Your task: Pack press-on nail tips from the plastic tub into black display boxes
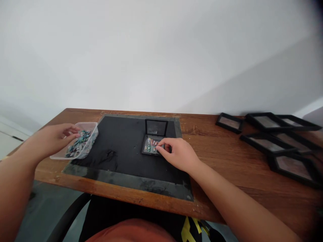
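A clear plastic tub (94, 134) of small green, blue and pale pieces (80, 144) stands at the left of the table. Over its rim reaches my left hand (59, 136), fingers bent among the pieces; whatever they pinch is too small to name. Near the middle of a black mat (121, 148) lies a small black case (145, 149) with its lid (156, 127) raised. Several small shiny pieces (149, 148) sit inside it. My right hand (178, 153) is at the case's right side, thumb and forefinger pinched over the pieces, what they hold hidden.
Several black frames with clear panes lie on the right of the wooden table (214, 151), one small frame (229, 122) apart from the overlapping group (268, 143). A white wall (156, 57) rises behind the table. A chair armrest (68, 215) is below the front edge.
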A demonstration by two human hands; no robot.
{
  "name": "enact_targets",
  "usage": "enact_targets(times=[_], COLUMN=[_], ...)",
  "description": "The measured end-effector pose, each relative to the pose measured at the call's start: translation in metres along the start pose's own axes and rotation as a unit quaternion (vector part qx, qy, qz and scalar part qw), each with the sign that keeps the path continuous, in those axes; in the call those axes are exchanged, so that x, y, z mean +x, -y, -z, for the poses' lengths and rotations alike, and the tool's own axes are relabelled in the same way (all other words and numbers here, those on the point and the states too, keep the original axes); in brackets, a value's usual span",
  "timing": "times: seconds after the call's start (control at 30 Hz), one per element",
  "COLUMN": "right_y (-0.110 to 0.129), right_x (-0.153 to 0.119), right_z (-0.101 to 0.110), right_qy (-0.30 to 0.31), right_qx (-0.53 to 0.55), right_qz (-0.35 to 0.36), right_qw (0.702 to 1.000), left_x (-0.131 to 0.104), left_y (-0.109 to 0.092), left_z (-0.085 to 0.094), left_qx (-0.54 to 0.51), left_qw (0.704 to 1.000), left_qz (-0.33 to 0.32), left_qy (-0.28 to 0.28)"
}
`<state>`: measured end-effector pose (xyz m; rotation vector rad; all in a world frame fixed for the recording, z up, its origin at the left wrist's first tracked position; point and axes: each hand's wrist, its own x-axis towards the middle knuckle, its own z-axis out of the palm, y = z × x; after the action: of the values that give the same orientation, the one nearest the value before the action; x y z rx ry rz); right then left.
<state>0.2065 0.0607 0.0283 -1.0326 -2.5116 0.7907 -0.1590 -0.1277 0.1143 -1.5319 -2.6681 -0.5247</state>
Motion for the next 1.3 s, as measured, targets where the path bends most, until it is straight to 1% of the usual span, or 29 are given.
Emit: enact_targets(times=[0.03,0.07,0.1,0.17,0.2,0.23,0.27,0.33,0.37,0.43,0.5,0.57,0.6,0.67,0.7,0.77,0.9,1.0,1.07,1.17,1.3], right_y=[0.0,0.0,-0.001,-0.002,-0.002,-0.003,-0.003,-0.005,-0.005,-0.006,-0.008,-0.009,-0.009,-0.01,-0.011,-0.01,-0.008,-0.008,-0.008,-0.009,-0.011], right_x=[0.0,0.001,0.001,0.001,0.001,0.001,0.001,0.001,0.001,0.001,0.001,0.001,0.001,0.001,0.0,-0.001,-0.003,-0.004,-0.004,-0.003,-0.002], right_z=[0.0,0.0,-0.001,-0.001,-0.002,-0.002,-0.003,-0.003,-0.004,-0.004,-0.005,-0.005,-0.006,-0.007,-0.008,-0.009,-0.01,-0.01,-0.01,-0.009,-0.009], right_qy=[0.0,0.001,0.001,0.001,0.001,-0.001,-0.003,-0.015,-0.025,-0.055,-0.094,-0.133,-0.152,-0.183,-0.195,-0.206,-0.218,-0.218,-0.211,-0.193,-0.183], right_qx=[0.0,0.0,0.001,0.003,0.004,0.006,0.008,0.021,0.032,0.062,0.096,0.123,0.134,0.147,0.151,0.155,0.148,0.14,0.142,0.152,0.146], right_qz=[-0.002,-0.003,-0.003,0.001,0.005,0.008,0.011,0.019,0.027,0.052,0.084,0.113,0.126,0.149,0.158,0.172,0.19,0.208,0.225,0.26,0.287], right_qw=[1.0,1.0,1.0,1.0,1.0,1.0,1.0,0.999,0.999,0.995,0.987,0.977,0.971,0.961,0.956,0.951,0.946,0.943,0.941,0.934,0.929], left_x=[-0.003,-0.007,-0.01,-0.018,-0.02,-0.022,-0.022,-0.017,-0.012,0.001,0.015,0.024,0.026,0.025,0.023,0.018,0.009,0.005,0.003,0.001,0.0], left_y=[-0.008,-0.017,-0.027,-0.045,-0.053,-0.062,-0.07,-0.088,-0.098,-0.118,-0.136,-0.152,-0.157,-0.164,-0.165,-0.164,-0.157,-0.153,-0.153,-0.156,-0.159], left_z=[0.006,0.011,0.014,0.014,0.01,0.004,-0.005,-0.028,-0.042,-0.072,-0.1,-0.123,-0.131,-0.142,-0.145,-0.147,-0.146,-0.146,-0.145,-0.142,-0.139], left_qx=[0.006,-0.002,-0.017,-0.05,-0.071,-0.094,-0.122,-0.189,-0.237,-0.312,-0.399,-0.468,-0.49,-0.508,-0.505,-0.493,-0.487,-0.477,-0.466,-0.467,-0.472], left_qw=[1.0,0.999,0.999,0.998,0.996,0.991,0.983,0.96,0.941,0.912,0.872,0.832,0.815,0.79,0.783,0.779,0.782,0.779,0.781,0.773,0.771], left_qz=[0.023,0.029,0.025,-0.015,-0.047,-0.086,-0.13,-0.209,-0.24,-0.247,-0.227,-0.205,-0.199,-0.199,-0.206,-0.22,-0.231,-0.236,-0.24,-0.252,-0.25], left_qy=[0.019,0.043,0.028,-0.022,-0.038,-0.038,-0.038,0.005,0.021,0.1,0.17,0.217,0.238,0.281,0.3,0.319,0.313,0.331,0.341,0.349,0.347])
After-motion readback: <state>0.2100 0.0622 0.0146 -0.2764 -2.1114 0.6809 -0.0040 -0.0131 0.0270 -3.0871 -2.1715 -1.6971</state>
